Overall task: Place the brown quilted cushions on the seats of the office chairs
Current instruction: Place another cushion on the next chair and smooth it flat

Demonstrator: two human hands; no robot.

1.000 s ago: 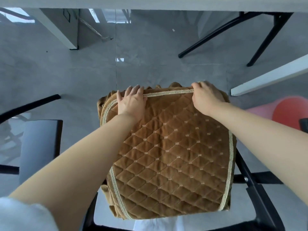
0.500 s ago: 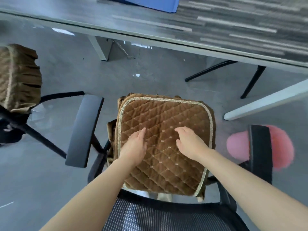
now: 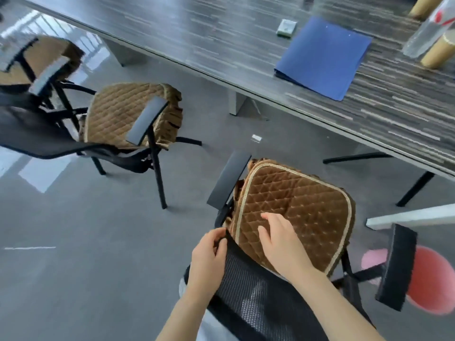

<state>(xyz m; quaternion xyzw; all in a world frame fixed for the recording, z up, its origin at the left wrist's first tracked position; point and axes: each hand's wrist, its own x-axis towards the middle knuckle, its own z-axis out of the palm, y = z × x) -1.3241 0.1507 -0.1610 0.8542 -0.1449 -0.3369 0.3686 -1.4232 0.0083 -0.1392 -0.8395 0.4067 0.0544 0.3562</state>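
Nearest, the left hand [image 3: 209, 259] pinches the top corner of the chair's black mesh backrest [image 3: 248, 291], thumb and fingers curled round its edge, probably to steady or turn the chair. Just beyond, the right hand [image 3: 280, 244] lies flat with fingers straight on the cushion [image 3: 302, 207], seemingly pressing or smoothing it. That cushion lies on the seat between two flat padded armrests [image 3: 230, 179], so this chair looks nearly done. It is plush brown velvet, stitched in diamonds, roughly square with rounded corners, edged with pale braid, and a ruffled skirt hangs at its left side.

Further left, a second chair [image 3: 138, 134] already carries a matching cushion [image 3: 118, 114] on its seat, and at the far left edge a third brown cushion [image 3: 51, 55] shows, blurred, on another chair. The floor [image 3: 98, 230] is smooth grey and faintly glossy.

Farthest, the dark streaked tabletop [image 3: 221, 35] holds a blue folder [image 3: 322, 57] and a small pale box [image 3: 285, 27].
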